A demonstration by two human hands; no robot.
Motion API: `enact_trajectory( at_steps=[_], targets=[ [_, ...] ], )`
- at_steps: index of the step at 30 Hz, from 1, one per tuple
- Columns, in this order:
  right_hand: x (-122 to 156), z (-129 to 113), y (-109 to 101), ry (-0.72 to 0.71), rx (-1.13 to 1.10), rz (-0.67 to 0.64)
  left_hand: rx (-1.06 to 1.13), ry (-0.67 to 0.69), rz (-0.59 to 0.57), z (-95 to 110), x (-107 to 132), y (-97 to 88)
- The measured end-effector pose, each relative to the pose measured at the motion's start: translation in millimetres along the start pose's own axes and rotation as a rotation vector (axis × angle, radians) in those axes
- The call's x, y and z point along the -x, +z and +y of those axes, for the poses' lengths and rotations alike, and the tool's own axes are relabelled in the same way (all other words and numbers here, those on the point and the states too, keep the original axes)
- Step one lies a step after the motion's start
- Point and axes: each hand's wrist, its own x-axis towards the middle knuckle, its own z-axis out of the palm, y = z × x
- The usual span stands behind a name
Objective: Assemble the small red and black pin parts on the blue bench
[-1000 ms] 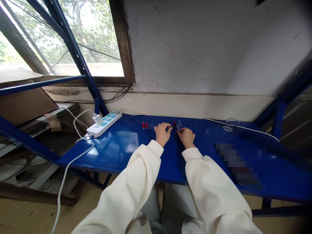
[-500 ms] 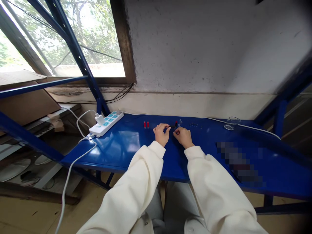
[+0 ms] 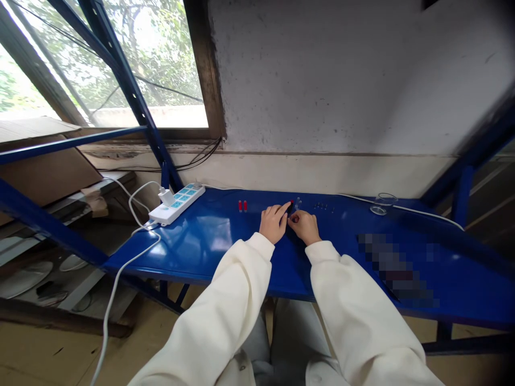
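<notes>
Two cream sleeves (image 3: 217, 300) reach forward over grey trousers (image 3: 292, 327) and across the near edge of a blue table (image 3: 341, 241). On the right part of the tabletop lies a long dark item (image 3: 396, 268), pixelated so that its kind cannot be told. Farther in, the hands meet close together near the middle. The left hand (image 3: 274, 224) has its thumb and index finger narrow, the index stretched to a small dark piece with a red end (image 3: 290, 208); whether they grip it, I cannot tell. The right hand (image 3: 304, 227) bends inward, fingertips drawn together just beside the left thumb, with a dark reddish spot at the tips too small to name. Just beyond the right fingers are small clear pieces (image 3: 298, 203), and a loose scatter of tiny pieces (image 3: 322, 206) lies to their right. Well left of the hands, two red cylinders (image 3: 242, 206) sit side by side. A white power strip (image 3: 177, 205) slants across the table's left end, an adapter (image 3: 165, 196) plugged into it. Near the back right edge is a clear glass (image 3: 382, 203). Behind rises a grey wall (image 3: 322, 80), beside a window (image 3: 161, 64) with leaves outside
</notes>
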Motion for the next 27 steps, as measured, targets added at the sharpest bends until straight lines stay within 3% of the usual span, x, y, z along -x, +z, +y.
enact_trajectory(
  at_steps=[7,17,27],
  targets=[
    [0,2,2,0.018,-0.101,0.105,-0.008,0.013,-0.022,-3,1,5.0],
    [0,1,-3,-0.047,-0.147,0.121,0.215,-0.103,0.174,-11,-3,11.4],
    [1,2,-1,-0.228,0.150,0.058,0.207,-0.105,0.118,-13,-4,15.5]
  ],
)
